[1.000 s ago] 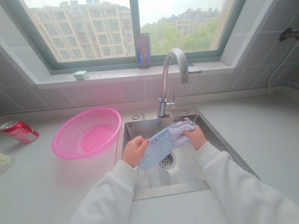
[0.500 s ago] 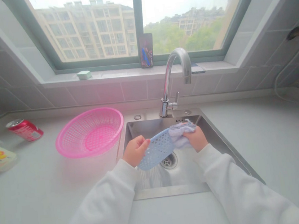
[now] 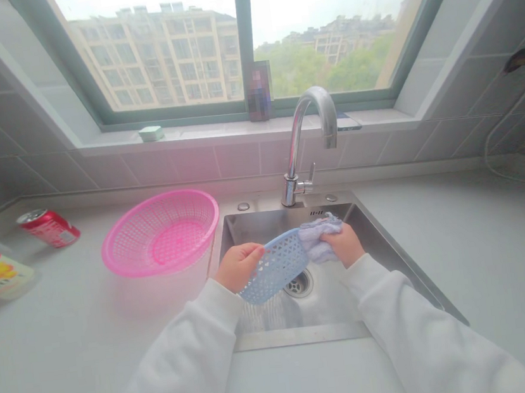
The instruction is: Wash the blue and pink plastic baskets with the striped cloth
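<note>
A blue perforated plastic basket (image 3: 278, 268) tilts over the steel sink (image 3: 289, 222), its edge gripped by the curled fingers of the left hand (image 3: 239, 266). The right hand (image 3: 343, 244) presses a lilac cloth (image 3: 319, 244) against it, the cloth hiding the basket's far end and those fingertips.

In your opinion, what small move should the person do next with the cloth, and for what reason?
Probably slide the lilac cloth in the right hand along the blue plastic basket toward the left hand. The cloth covers only one end of the basket, the left hand grips the other end, and water falls into the steel sink.
</note>
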Action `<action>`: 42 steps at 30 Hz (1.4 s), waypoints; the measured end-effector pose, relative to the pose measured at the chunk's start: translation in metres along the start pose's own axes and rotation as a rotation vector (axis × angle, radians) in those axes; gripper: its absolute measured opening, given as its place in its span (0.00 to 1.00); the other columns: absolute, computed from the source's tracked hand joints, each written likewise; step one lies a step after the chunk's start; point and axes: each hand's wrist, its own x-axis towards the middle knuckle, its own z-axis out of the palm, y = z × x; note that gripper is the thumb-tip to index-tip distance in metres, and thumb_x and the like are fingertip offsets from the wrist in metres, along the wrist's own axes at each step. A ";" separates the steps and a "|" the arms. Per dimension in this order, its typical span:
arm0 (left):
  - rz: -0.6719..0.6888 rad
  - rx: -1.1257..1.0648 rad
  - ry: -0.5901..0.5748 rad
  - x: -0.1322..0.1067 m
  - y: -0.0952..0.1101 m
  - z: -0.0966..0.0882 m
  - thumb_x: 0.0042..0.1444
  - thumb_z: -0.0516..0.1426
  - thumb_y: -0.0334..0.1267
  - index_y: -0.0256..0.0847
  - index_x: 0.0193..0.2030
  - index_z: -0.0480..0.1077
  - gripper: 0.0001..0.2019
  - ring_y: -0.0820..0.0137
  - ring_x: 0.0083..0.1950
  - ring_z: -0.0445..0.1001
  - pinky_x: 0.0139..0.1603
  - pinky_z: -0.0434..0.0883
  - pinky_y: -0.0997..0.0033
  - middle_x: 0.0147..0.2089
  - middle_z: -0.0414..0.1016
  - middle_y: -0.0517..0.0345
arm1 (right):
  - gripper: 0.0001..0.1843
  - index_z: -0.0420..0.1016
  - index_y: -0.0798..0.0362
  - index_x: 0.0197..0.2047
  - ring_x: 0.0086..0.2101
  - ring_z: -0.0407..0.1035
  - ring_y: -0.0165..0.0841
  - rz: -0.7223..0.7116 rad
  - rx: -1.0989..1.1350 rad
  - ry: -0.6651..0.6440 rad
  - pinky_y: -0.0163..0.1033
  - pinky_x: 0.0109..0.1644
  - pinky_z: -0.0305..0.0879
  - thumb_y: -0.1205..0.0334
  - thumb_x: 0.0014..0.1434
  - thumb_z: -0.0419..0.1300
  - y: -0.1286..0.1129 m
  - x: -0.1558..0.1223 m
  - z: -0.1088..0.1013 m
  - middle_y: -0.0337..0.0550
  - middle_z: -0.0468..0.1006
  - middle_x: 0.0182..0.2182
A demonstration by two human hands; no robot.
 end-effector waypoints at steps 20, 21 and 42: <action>0.012 0.155 0.086 -0.002 0.000 0.008 0.58 0.53 0.58 0.45 0.25 0.59 0.20 0.69 0.22 0.69 0.27 0.60 0.71 0.20 0.60 0.68 | 0.12 0.80 0.45 0.34 0.41 0.80 0.46 -0.095 0.025 -0.076 0.52 0.56 0.76 0.56 0.44 0.72 -0.010 -0.002 -0.006 0.44 0.86 0.35; 0.017 0.156 0.092 -0.002 -0.001 0.008 0.58 0.53 0.58 0.45 0.25 0.59 0.20 0.70 0.23 0.69 0.27 0.60 0.71 0.20 0.60 0.68 | 0.13 0.80 0.45 0.35 0.42 0.80 0.47 -0.103 0.030 -0.089 0.52 0.57 0.76 0.56 0.44 0.73 -0.011 -0.003 -0.005 0.44 0.86 0.36; 0.016 0.115 0.082 -0.004 -0.003 0.009 0.56 0.55 0.57 0.45 0.25 0.59 0.20 0.71 0.22 0.67 0.25 0.61 0.73 0.20 0.58 0.68 | 0.15 0.80 0.47 0.33 0.40 0.80 0.44 -0.029 0.198 -0.228 0.50 0.53 0.76 0.58 0.40 0.74 -0.023 -0.022 0.010 0.41 0.86 0.34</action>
